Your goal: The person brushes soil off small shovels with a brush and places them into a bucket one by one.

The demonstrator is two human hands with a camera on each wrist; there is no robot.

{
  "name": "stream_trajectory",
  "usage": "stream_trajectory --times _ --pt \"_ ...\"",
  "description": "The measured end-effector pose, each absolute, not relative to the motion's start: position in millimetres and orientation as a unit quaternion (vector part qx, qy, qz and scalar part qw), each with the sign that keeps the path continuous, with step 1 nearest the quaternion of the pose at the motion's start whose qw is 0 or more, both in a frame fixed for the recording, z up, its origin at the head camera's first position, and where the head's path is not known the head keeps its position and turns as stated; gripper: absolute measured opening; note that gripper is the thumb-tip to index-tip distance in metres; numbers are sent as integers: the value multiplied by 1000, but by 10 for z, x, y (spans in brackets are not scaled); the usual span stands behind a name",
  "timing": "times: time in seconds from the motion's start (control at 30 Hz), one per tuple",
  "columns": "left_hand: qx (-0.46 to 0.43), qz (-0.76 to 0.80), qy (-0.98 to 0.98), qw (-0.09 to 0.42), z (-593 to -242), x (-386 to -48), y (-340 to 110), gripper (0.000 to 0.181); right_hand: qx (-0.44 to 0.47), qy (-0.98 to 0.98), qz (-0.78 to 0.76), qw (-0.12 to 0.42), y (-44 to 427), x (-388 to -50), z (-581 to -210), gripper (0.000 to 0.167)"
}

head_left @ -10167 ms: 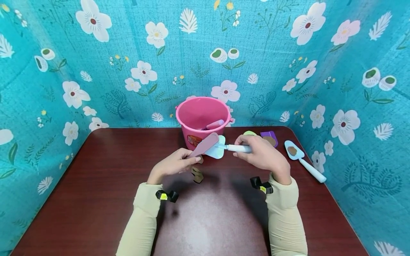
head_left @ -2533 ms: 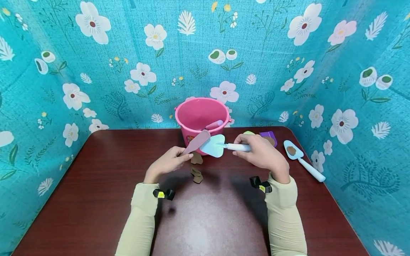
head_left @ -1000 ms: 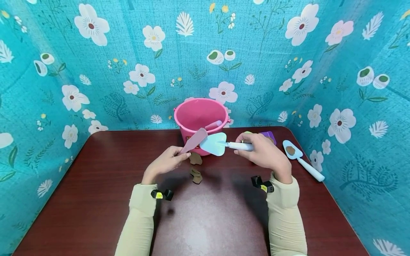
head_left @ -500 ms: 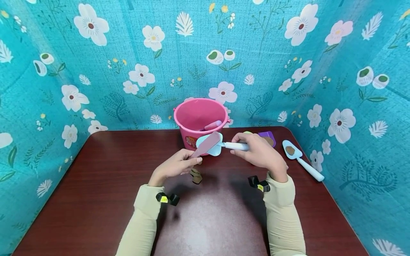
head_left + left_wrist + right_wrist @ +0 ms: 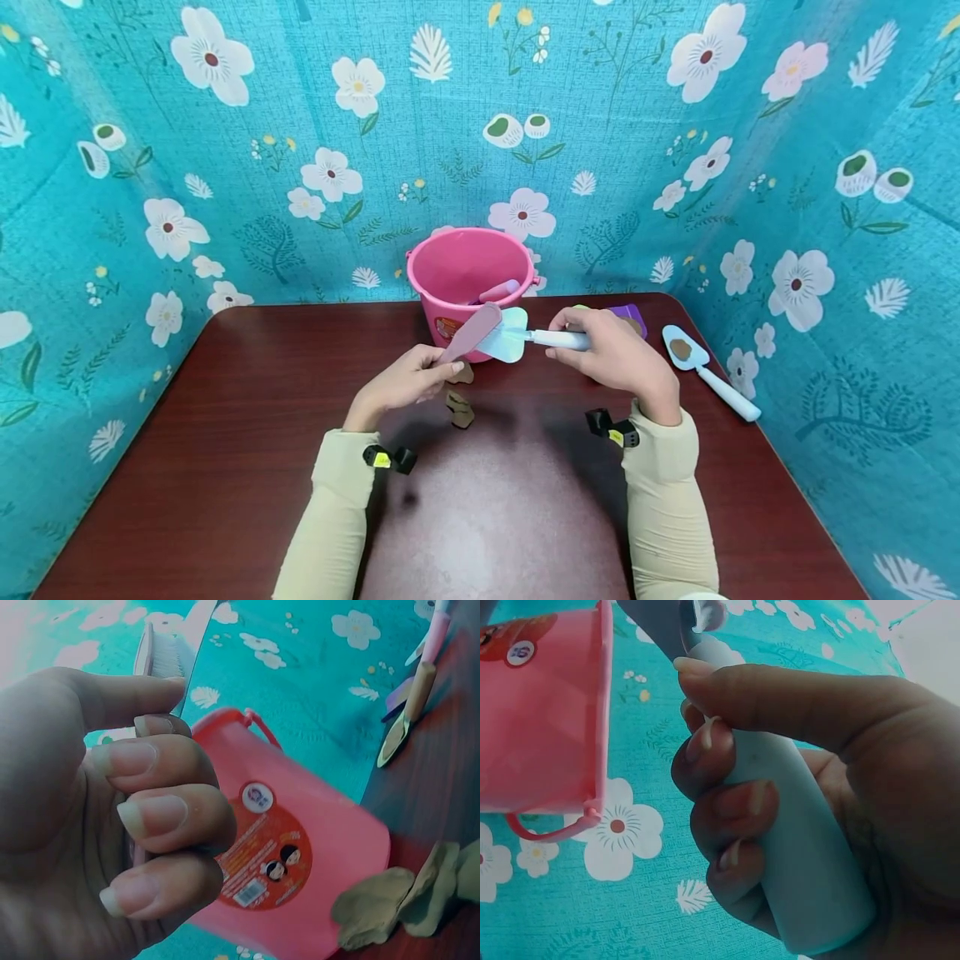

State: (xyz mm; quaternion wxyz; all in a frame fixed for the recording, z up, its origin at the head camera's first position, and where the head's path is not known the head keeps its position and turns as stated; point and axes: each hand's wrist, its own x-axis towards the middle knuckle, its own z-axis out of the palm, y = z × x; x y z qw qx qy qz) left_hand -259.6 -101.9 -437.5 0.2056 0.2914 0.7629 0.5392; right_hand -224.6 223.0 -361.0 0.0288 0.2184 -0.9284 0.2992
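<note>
My left hand (image 5: 408, 379) grips a mauve-backed brush (image 5: 471, 332), whose white bristles (image 5: 166, 656) show in the left wrist view. My right hand (image 5: 613, 348) holds a light blue toy trowel (image 5: 513, 337) by its handle, fingers and thumb curled round it. In the head view, the brush head overlaps the blade's left edge; I cannot tell whether they touch. Both tools are in front of a pink bucket (image 5: 467, 265), which has a pink-purple handle (image 5: 498, 291) sticking up inside. Brown clay-like pieces (image 5: 460, 411) lie on the table below the brush.
At the right edge of the dark table (image 5: 247, 433) lies another light blue trowel (image 5: 705, 367) with a brown lump on it. A purple tool (image 5: 630, 315) and a partly hidden green one are behind my right hand. Flowered blue cloth (image 5: 285, 150) surrounds the table's back and sides.
Over the last second the brush swings right across the trowel blade, then partly back left. The trowel shifts slightly left and back, its blade turning a little. Both grips stay the same.
</note>
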Motion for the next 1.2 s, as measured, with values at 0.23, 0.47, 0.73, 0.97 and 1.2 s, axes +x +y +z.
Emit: stream_trajectory --times 0.23,0.47,0.73,0.97,1.2 --pt "267 540 776 188 -4395 -2639 -1140 28 218 -922 320 22 2276 -2231 -3592 26" --pt "255 549 776 178 -4393 -2646 -1190 25 215 -920 326 24 2272 -2245 -3614 25" --pt "300 569 741 190 -4332 -2560 -1027 22 231 -921 312 37 2200 -2284 -3663 26" --pt "325 562 731 211 -4335 -2516 -871 28 252 -914 317 35 2135 -2309 -3674 22" --pt "296 551 753 207 -4375 -2552 -900 21 243 -921 303 40 2157 -2309 -3681 26"
